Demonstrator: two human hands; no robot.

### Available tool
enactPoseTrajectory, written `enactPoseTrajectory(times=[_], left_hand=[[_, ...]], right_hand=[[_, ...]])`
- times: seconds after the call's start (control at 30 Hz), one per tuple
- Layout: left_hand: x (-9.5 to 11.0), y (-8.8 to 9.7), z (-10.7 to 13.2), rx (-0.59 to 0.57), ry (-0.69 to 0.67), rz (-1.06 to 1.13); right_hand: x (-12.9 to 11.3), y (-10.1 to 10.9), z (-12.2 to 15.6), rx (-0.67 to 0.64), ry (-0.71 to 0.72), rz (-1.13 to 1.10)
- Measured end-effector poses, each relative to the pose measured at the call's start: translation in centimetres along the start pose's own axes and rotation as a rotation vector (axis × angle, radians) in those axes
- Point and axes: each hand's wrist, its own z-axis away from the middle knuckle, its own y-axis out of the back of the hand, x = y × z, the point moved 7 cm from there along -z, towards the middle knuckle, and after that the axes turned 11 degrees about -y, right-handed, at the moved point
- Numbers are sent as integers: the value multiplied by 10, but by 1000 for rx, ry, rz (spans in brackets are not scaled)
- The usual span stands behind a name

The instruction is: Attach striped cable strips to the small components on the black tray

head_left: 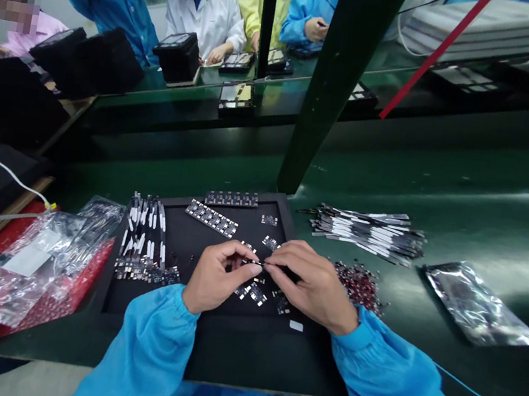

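My left hand (224, 276) is closed in a pinch over the black tray (218, 322), on a small circuit board (258, 263) mostly hidden by the fingers. From the other side my right hand (314, 281) meets it, thumb and fingertips pinched at the board's edge; what they grip is too small to make out. Loose small circuit boards (257, 294) lie beneath and around both hands. Further back in the tray are two unsplit board strips (212, 218). Boards with black-and-white flat cables (144, 232) attached are lined up at the tray's left side.
Right of the tray lie a bundle of flat cables (370, 232), a pile of tiny red-and-black parts (359, 285) and a silver bag (482, 305). Clear and red bubble-wrap bags (34, 271) lie left. A green post (337, 82) rises behind the tray; co-workers are across the bench.
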Motion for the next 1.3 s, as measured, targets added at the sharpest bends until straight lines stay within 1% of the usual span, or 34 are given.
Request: enactPoseTrajectory(times=[0.13, 0.33, 0.4, 0.43, 0.47, 0.5, 0.57, 0.6, 0.63, 0.67, 0.7, 0.73, 0.77, 0.8, 0.87, 0.9, 0.93, 0.97, 1.07, 1.17, 1.3], left_hand=[[7, -1, -1, -11, -48, -45], [23, -2, -2, -40, -185, -152], [21, 1, -3, 2, -179, -147], [18, 5, -4, 51, -158, -124], [13, 10, -4, 114, -130, -88], [8, 15, -5, 184, -103, -37], [-2, 23, -6, 312, -62, 102], [-6, 26, -6, 360, -47, 178], [-9, 28, -7, 393, -34, 249], [-12, 28, -8, 412, -18, 310], [-14, 28, -9, 422, -1, 356], [-15, 27, -10, 424, 17, 381], [-15, 27, -10, 423, 33, 388], [-16, 27, -10, 421, 46, 380], [-15, 28, -9, 424, 54, 332], [-15, 29, -9, 424, 48, 299], [-15, 29, -8, 422, 35, 268], [-15, 30, -8, 417, 18, 242], [-15, 30, -8, 390, -21, 207], [-15, 28, -8, 362, -19, 202], [-14, 26, -9, 341, -5, 203]], right_hand=[[2, -1, 1, -5, 2, -3], [0, -2, 1, -24, 27, -8], [-2, 4, 0, -7, 53, 2], [-2, 10, 0, 27, 54, 10], [-1, 20, -1, 90, 47, 20], [0, 32, -1, 187, 27, 31], [6, 64, 3, 449, -49, 64], [10, 81, 7, 581, -98, 90], [14, 95, 11, 683, -153, 124], [19, 107, 15, 729, -216, 167], [25, 114, 16, 709, -282, 214], [32, 117, 16, 627, -346, 261], [41, 117, 15, 496, -405, 304], [51, 112, 16, 338, -457, 346], [71, 100, 24, 41, -538, 419], [80, 94, 30, -67, -568, 446], [87, 90, 35, -138, -593, 469], [92, 88, 40, -179, -616, 487], [100, 86, 49, -218, -666, 511], [97, 84, 55, -274, -674, 482], [91, 78, 63, -346, -637, 442]])
